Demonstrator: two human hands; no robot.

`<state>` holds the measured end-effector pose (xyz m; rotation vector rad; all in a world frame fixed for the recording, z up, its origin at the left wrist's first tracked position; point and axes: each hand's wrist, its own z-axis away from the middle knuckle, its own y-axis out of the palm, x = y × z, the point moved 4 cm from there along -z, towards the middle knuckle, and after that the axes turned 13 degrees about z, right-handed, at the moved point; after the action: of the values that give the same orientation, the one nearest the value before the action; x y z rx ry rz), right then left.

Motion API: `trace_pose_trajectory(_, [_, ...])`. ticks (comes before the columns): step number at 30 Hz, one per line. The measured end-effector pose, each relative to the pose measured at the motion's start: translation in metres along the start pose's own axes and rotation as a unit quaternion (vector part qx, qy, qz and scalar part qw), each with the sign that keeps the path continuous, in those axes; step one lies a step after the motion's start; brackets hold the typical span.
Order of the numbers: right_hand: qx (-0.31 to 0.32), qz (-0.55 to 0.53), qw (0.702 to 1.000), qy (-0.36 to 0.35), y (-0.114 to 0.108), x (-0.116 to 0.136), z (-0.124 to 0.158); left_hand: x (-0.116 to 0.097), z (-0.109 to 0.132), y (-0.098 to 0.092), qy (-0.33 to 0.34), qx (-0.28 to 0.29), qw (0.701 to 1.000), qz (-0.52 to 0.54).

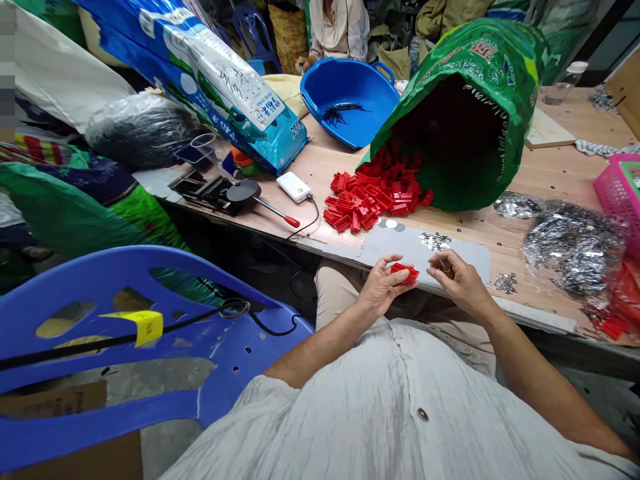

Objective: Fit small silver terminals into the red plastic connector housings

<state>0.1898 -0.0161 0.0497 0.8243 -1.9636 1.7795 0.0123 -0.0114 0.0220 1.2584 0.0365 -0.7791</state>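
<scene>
A small red plastic part point(406, 272) is gripped between the fingers and thumb of my left hand point(384, 287), just over the table's front edge. My right hand point(461, 281) is closed in a pinch beside it, a short gap away. Something small and yellowish-dark shows under its fingers, too hidden to name. Beyond both hands lies a grey mat point(467, 257) bearing a little heap of small shiny metal pieces point(435, 241). A pile of similar red plastic parts point(367, 197) spills onto the table from the mouth of a green woven sack point(480, 67).
A blue basin point(345, 83) with thin black strips stands behind the pile. On the left are a lever tool point(245, 192), a white power bank point(294, 187) and a blue chair point(150, 267). Bagged metal pieces point(570, 247) and a pink basket point(617, 193) lie right. Another person point(340, 30) sits opposite.
</scene>
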Motion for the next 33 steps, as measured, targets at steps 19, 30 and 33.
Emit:
trace_pose_trajectory(19, [-0.007, -0.118, 0.992, -0.046, 0.002, 0.025, 0.002, -0.001, -0.003, 0.013, -0.004, 0.034, 0.999, 0.005])
trace_pose_trajectory(30, [0.063, -0.145, 0.984, -0.078, 0.003, 0.017, 0.003, -0.003, -0.003, 0.017, 0.018, 0.060, 0.997, -0.055])
trace_pose_trajectory(33, [0.080, -0.157, 0.983, -0.049, 0.007, 0.012, 0.005, -0.002, -0.003, 0.018, 0.024, 0.064, 0.996, -0.065])
